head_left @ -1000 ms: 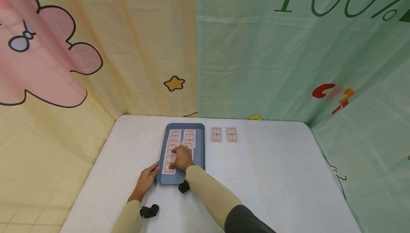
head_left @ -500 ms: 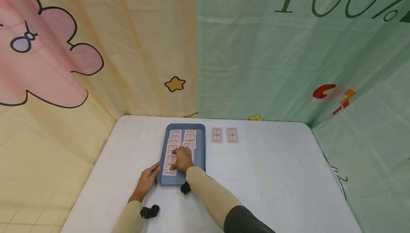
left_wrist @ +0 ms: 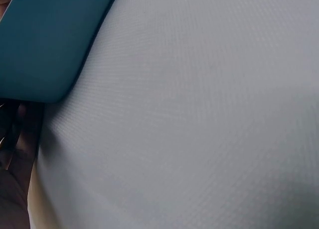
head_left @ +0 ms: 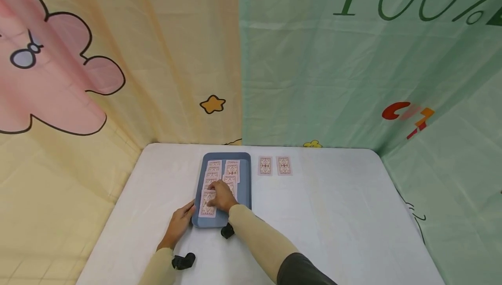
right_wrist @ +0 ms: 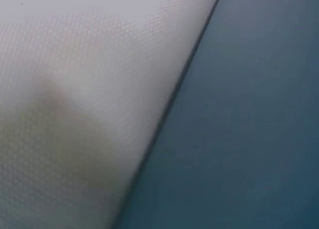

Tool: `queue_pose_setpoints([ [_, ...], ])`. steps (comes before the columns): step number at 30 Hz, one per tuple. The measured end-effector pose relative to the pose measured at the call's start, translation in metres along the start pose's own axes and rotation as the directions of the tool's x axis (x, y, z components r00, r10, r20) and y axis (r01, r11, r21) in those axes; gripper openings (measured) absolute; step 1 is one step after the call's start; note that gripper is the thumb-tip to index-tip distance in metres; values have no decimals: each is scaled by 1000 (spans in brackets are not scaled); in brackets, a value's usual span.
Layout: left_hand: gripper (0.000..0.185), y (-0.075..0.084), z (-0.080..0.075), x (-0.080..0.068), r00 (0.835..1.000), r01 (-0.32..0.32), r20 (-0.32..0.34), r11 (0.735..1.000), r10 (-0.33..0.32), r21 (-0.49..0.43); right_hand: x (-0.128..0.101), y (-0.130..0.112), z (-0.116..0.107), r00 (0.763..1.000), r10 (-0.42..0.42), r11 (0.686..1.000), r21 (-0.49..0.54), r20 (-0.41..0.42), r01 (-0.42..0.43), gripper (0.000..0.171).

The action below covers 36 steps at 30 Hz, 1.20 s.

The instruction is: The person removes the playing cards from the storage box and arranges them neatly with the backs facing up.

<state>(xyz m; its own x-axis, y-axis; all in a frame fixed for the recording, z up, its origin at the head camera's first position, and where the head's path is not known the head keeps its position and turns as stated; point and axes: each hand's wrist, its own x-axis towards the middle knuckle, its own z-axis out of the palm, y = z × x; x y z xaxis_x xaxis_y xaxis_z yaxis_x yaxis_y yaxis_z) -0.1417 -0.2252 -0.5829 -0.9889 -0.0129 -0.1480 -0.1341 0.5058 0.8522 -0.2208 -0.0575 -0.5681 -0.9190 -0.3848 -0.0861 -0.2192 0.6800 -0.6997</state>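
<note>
Nearest the person, the left hand [head_left: 178, 225] is resting with relaxed fingers against the near left edge of the blue tray [head_left: 245, 189]. Just beyond, the right hand [head_left: 222, 196] is pressing flat fingers on the nearest card [head_left: 206, 206]. Farther back, two cards [head_left: 274, 165] are lying on the table [head_left: 333, 215].
</note>
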Motion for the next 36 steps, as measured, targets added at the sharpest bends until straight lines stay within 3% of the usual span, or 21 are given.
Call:
queue_pose_setpoints([
  [12, 44, -2, 2, 0, 1000, 13, 2, 1000, -13, -1, -2, 3, -4, 999, 35, 964, 263, -20, -29, 33],
  [18, 44, -3, 1, 2, 1000, -1, 3, 1000, 1, 12, 1, 4, -10, 998, 31, 942, 335, -55, -11, 31],
  [26, 44, -3, 2, 0, 1000, 27, 5, 1000, -27, 3, 1, 14, -17, 997, 29, 914, 405, -68, 2, 29],
  [33, 44, -3, 1, 0, 1000, 27, 4, 1000, -27, 8, -4, 22, -36, 994, 65, 846, 533, -86, -9, 24],
  [36, 45, -1, 1, -2, 1000, 24, 6, 1000, -24, 13, -6, 25, -45, 993, 81, 836, 548, -88, -19, 24],
])
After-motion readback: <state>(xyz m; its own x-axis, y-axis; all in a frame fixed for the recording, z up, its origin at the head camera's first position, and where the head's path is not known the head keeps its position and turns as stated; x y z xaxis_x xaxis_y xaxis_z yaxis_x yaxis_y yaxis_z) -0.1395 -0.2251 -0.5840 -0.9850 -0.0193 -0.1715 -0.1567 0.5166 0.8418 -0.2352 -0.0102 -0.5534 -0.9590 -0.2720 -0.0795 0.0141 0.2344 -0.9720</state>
